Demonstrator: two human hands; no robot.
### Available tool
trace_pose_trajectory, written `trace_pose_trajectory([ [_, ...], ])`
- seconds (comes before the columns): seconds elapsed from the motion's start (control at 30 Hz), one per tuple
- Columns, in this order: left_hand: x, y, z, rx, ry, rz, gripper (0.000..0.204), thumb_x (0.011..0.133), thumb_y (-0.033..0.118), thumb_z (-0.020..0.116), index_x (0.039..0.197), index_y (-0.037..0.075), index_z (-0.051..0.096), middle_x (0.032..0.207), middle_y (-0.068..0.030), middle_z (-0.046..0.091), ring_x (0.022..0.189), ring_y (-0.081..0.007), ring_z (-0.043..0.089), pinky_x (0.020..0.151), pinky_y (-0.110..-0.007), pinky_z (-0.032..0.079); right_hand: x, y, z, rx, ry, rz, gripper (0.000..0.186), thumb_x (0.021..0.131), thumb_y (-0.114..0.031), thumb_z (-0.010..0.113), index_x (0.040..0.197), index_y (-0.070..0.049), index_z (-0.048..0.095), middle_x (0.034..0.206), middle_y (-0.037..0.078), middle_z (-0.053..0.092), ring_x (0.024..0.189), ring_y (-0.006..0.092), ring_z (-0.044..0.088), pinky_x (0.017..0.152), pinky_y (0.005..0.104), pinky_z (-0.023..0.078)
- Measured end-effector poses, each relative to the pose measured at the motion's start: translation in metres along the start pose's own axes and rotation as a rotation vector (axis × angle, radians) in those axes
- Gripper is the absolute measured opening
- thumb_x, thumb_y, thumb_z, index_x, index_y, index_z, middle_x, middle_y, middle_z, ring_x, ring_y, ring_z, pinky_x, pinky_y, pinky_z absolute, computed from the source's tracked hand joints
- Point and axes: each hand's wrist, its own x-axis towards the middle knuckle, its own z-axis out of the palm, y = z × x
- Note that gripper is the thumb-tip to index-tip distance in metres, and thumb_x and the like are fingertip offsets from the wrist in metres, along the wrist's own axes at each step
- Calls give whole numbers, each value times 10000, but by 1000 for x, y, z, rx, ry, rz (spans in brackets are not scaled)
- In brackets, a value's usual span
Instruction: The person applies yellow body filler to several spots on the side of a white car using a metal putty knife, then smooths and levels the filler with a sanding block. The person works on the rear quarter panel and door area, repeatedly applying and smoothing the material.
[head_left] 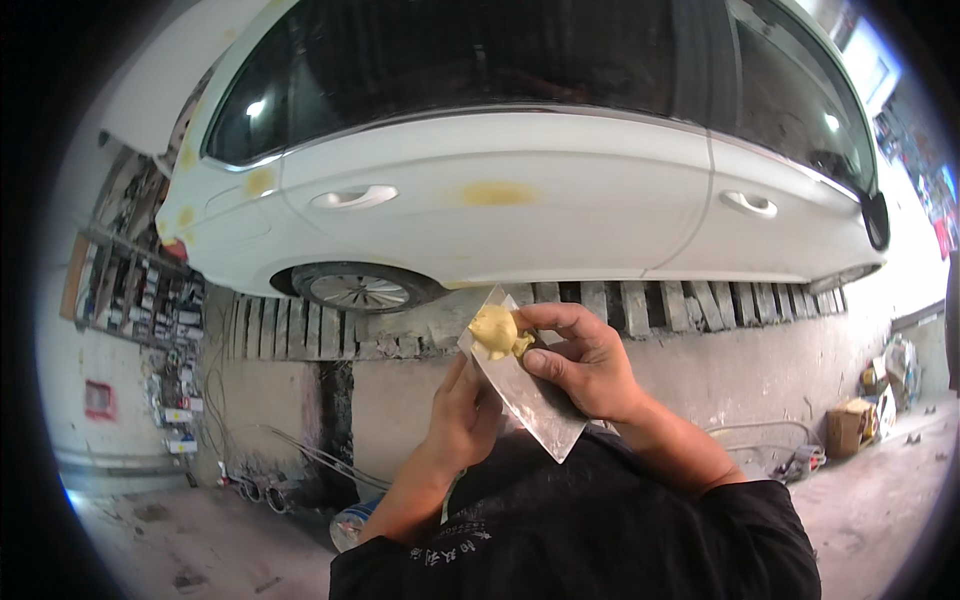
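Note:
My left hand [463, 415] is closed on a flat, greyish metal plate [545, 418], gripping it along its left side with most of the fingers hidden underneath. A rounded lump of yellow putty [493, 330] sits near the plate's far end. My right hand [603, 368] is over the plate's right side, thumb and forefinger curled at the putty's edge. A small bit of putty shows by these fingertips; whatever they grip is mostly hidden. Beyond the plate stands a white car [580, 210] with a yellow patch [495, 193] on its rear door and smaller yellow spots toward its rear.
Slatted grating [270, 328] runs along the floor beside the car. Hoses [310, 450] lie at the left, near shelving [135, 290] full of small items. A cardboard box [850, 427] stands at the right.

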Motion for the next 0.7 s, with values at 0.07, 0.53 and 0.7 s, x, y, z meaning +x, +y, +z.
trace_pose_trajectory([
  [0.07, -6, -10, -26, 85, 67, 59, 456, 851, -94, 505, 1298, -11, 531, 1128, -235, 585, 924, -392, 635, 779, -395, 525, 20, 16, 28, 28, -23, -10, 426, 932, 28, 644, 1337, 5, 511, 1293, 118, 601, 1188, 184, 573, 977, 330, 517],
  [0.53, -93, -27, -198, -35, 199, -410, 380, 904, -1, 582, 1279, -43, 539, 1189, -93, 618, 1064, -141, 565, 956, -309, 448, 128, 93, 150, -427, -527, -286, 385, 853, 54, 707, 1229, -7, 646, 1252, 174, 653, 1121, 246, 650, 914, 334, 534],
  [0.7, -126, -25, -234, 132, 270, -488, 392, 864, -11, 594, 1251, -56, 549, 1061, -205, 624, 943, -326, 619, 851, -338, 483, 155, 134, 197, -182, -659, -203, 362, 873, 38, 702, 1229, -2, 650, 1261, 174, 646, 1120, 230, 640, 893, 321, 533],
])
